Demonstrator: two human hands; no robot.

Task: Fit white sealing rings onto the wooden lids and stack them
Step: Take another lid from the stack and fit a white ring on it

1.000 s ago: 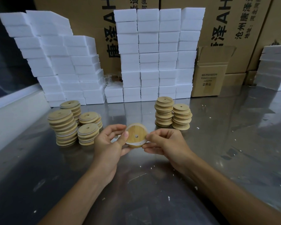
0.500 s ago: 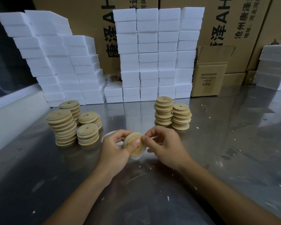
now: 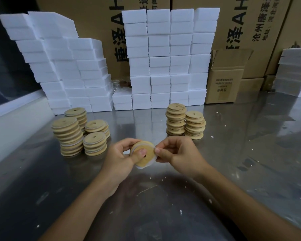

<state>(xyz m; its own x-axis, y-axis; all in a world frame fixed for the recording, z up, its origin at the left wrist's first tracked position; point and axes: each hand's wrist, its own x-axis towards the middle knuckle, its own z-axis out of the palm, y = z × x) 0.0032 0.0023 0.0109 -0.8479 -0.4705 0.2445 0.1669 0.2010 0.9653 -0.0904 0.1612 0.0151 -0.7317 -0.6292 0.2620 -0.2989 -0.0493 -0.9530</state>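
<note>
Both hands, left hand (image 3: 119,159) and right hand (image 3: 178,154), are pinching the wooden lid (image 3: 142,154) between them, thumbs working the white sealing ring (image 3: 144,166) evenly around its rim.

Lid (image 3: 145,154) turned from flat face-on (1.0 s ago) to tilted, lower edge toward camera. White ring (image 3: 147,165) now seated round lid's lower rim; loop seen behind left hand (image 3: 119,158) at 0.5 s gone. Right hand (image 3: 178,153) fingertips shifted to lid's right edge.

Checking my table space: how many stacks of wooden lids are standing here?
6: four on the left, two on the right. None looks hidden.
</note>
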